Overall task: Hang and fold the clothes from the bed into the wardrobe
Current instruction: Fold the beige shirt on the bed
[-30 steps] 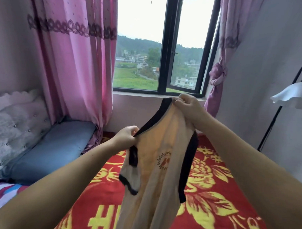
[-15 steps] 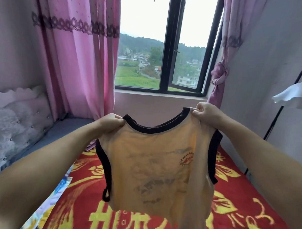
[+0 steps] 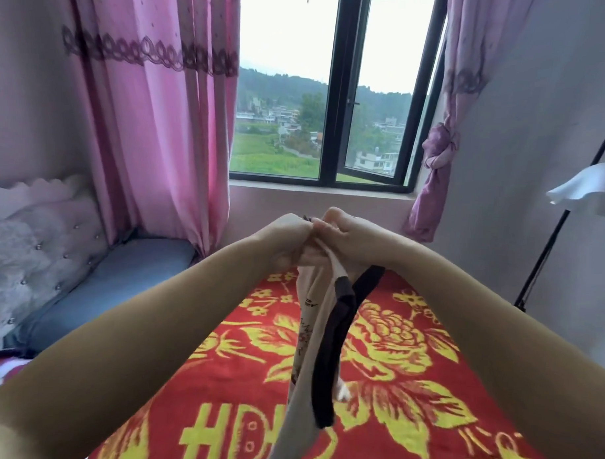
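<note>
Pink curtains framed a dark-framed window (image 3: 330, 93) at the top of the frame, and below it the bed (image 3: 410, 353), under a red blanket with yellow flowers and lettering, filled the lower middle. Half a second before, the sleeveless top (image 3: 310, 360) had been held spread flat by its two shoulders, one hand at each side of the frame's centre; now the left hand (image 3: 283, 240) and the right hand (image 3: 345, 236) had come together at the centre, touching, both curled and pinching the shoulders of the garment between them. The top therefore hung doubled lengthwise from the joined hands, a narrow cream strip with its black-trimmed armholes lying together, dropping toward the bottom centre of the frame above the blanket. That reads as the first fold made, in the air, so this piece looked bound for the folded pile rather than a hanger; further folds and the walk to the wardrobe, which was not in view, remained. Counted: one garment in hand, two hands, two curtains (one hanging loose at the left, one knotted at the upper right), one blue pillow (image 3: 96, 290) at the left against a tufted headboard (image 3: 29, 254), and one floor lamp (image 3: 587, 191) with a white shade at the right edge. No other clothes were clearly visible on the bed.
</note>
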{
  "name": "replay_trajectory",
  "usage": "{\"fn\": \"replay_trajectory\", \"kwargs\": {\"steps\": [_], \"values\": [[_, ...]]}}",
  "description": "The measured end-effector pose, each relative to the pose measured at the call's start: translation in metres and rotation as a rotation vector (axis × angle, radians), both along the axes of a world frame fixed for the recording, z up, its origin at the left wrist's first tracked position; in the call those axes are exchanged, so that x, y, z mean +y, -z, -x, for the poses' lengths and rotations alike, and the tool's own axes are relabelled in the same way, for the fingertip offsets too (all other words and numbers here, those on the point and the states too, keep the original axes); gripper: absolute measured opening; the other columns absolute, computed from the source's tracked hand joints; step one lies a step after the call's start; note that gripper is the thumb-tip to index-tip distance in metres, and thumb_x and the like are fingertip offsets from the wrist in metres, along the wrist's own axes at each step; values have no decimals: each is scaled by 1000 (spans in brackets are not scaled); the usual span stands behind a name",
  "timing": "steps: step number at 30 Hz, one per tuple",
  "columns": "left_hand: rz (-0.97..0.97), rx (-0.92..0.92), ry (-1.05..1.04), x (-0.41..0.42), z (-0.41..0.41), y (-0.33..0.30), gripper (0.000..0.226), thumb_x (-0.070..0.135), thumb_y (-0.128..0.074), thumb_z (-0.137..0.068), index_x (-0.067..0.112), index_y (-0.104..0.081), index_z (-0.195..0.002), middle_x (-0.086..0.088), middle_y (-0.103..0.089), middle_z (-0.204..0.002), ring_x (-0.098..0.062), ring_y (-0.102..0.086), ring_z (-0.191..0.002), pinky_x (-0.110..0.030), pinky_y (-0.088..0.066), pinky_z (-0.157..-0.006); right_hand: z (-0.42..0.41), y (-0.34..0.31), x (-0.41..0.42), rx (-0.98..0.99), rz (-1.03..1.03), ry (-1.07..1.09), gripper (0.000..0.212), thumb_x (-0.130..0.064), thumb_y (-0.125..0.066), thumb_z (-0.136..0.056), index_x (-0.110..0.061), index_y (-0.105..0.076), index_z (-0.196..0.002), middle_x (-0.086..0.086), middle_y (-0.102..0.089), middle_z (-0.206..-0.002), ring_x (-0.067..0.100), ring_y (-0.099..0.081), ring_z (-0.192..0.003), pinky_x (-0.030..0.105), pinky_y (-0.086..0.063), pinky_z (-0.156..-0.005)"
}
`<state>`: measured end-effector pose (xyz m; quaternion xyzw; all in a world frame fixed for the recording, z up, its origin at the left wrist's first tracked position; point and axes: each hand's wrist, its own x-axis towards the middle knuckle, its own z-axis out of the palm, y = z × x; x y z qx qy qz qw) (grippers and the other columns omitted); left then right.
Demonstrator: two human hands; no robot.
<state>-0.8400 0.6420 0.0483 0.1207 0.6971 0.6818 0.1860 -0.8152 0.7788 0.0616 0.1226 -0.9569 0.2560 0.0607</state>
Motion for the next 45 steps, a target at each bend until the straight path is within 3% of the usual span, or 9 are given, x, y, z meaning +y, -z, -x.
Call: {"fn": "replay_trajectory", "kwargs": {"steps": [5, 11, 14, 18, 24, 27, 30, 36, 45], "values": [[-129, 35, 134, -18, 0, -7, 24, -4, -37, -93, -3, -61, -90, -17, -68, -80, -19, -69, -67, -31, -60, -73, -4, -6, 8, -31, -98, -109, 43, -25, -63, -90, -13, -38, -122, 5, -59, -100, 18, -55, -83, 23, -43, -66], [530, 1078, -163, -25, 15, 9, 49, 16, -66, -85, 13, -46, -130, -6, -51, -125, -17, -48, -116, -31, -40, -101, -1, -17, 15, -33, 228, -93, 15, -6, -47, -96, -15, -56, -103, 0, -54, -71, 7, -39, -49, 14, -30, -41], [534, 859, 174, -37, 20, -4, 43, 22, -67, -87, 14, -53, -127, 4, -50, -131, -10, -45, -122, -28, -36, -104, -7, -21, 23, -109, 259, -200, 15, -9, -48, -97, -17, -60, -97, 4, -56, -73, 5, -37, -46, 14, -30, -43], [268, 505, 351, -35, 11, -15, 18, 20, -50, -98, 10, -60, -109, 13, -65, -87, -1, -60, -79, -16, -46, -71, -7, -18, 33, -114, 393, -216, 18, -5, -45, -98, -14, -60, -93, 4, -56, -74, 4, -41, -47, 13, -31, -44], [248, 696, 69, -5, 19, -19, 16, 26, -45, -101, 25, -62, -98, 8, -63, -88, -5, -57, -79, -22, -45, -78, -2, 7, 47, -262, 321, -228, 50, -38, -66, -82, -19, -53, -126, -5, -65, -112, 9, -64, -97, 24, -52, -83], [389, 737, 80, -4, 24, -22, 19, 32, -49, -99, 20, -63, -94, 0, -61, -80, -8, -53, -70, -26, -43, -71, 0, 23, 48, -193, 188, -92, 3, -12, -60, -87, -11, -62, -89, -5, -61, -71, 4, -55, -58, 23, -44, -59], [472, 696, 137, -9, 25, -24, 19, 40, -50, -96, 26, -64, -96, 5, -66, -90, -9, -61, -79, -25, -51, -75, 7, 28, 57, -126, 275, 43, 20, 0, -49, -85, -10, -55, -69, 2, -47, -61, 13, -41, -52, 25, -31, -51], [660, 605, 321, -20, 31, -36, 41, 56, -65, -81, 24, -68, -106, 1, -71, -103, -16, -69, -92, -35, -57, -86, 22, 29, 46, -19, 426, -38, 25, -3, -40, -96, 4, -63, -104, 12, -61, -84, 17, -52, -75, 25, -43, -66], [862, 360, 426, -37, 76, -33, 40, 35, -79, -74, 12, -67, -105, -7, -74, -95, -26, -72, -87, -45, -57, -82, 65, 17, 58, -201, -150, -209, 6, -8, -60, -84, -5, -56, -81, -2, -50, -72, 11, -44, -65, 31, -38, -66]]}}
